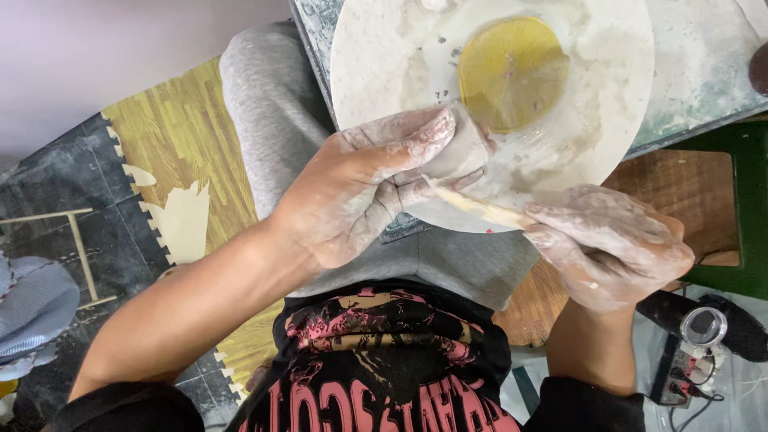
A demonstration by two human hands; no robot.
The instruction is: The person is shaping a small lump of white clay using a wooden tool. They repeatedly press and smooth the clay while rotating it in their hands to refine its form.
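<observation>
My left hand [364, 188], smeared with pale clay, grips a small grey lump of clay [462, 152] between thumb and fingers. My right hand [612, 244], also coated in clay, holds a thin wooden stick tool [480, 208] whose tip touches the underside of the lump. Both hands hover over the near rim of a round white wheel head [616, 88] wet with slip. A yellow-brown disc [512, 72] lies at the wheel's centre, just beyond the lump.
My grey-trousered legs [272, 104] straddle the wheel. A wooden stool seat [688, 192] sits at right, a green frame [752, 208] beyond it. Foam floor mats [168, 136] lie at left, a power strip with a small jar [700, 328] at lower right.
</observation>
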